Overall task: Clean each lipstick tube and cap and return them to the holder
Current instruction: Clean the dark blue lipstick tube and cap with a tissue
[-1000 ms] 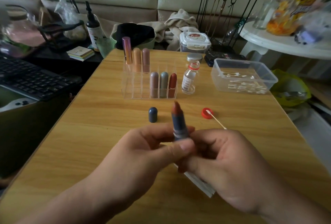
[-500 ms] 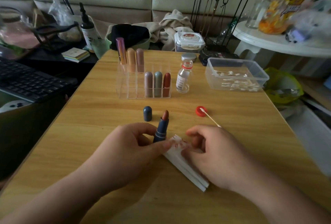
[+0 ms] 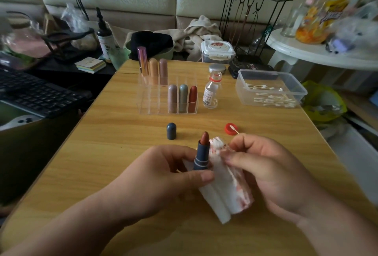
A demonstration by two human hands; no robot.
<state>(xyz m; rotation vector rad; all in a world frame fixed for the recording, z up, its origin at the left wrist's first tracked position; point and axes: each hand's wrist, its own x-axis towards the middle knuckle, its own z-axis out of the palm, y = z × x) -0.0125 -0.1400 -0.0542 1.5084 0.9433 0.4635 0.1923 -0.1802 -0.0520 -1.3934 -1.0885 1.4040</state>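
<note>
My left hand (image 3: 163, 172) grips an uncapped dark blue lipstick tube (image 3: 202, 154) upright, its brown-red stick showing at the top. My right hand (image 3: 272, 172) holds a folded white tissue (image 3: 227, 190), stained red, against the tube's right side. The tube's blue cap (image 3: 171, 131) stands on the wooden table (image 3: 102, 153) just beyond my hands. Behind it, the clear acrylic holder (image 3: 147, 102) has three lipsticks in its front row and three taller ones at the back.
A small glass bottle (image 3: 211, 93) stands open right of the holder, its red cap (image 3: 231, 128) lying nearer with a cotton swab (image 3: 234, 129) in it. A clear tub of swabs (image 3: 270, 90) sits at far right. A keyboard (image 3: 34, 94) lies off the table's left edge.
The tube came down from its raised position toward the table. My right hand picked the tissue up off the table and brought it against the tube.
</note>
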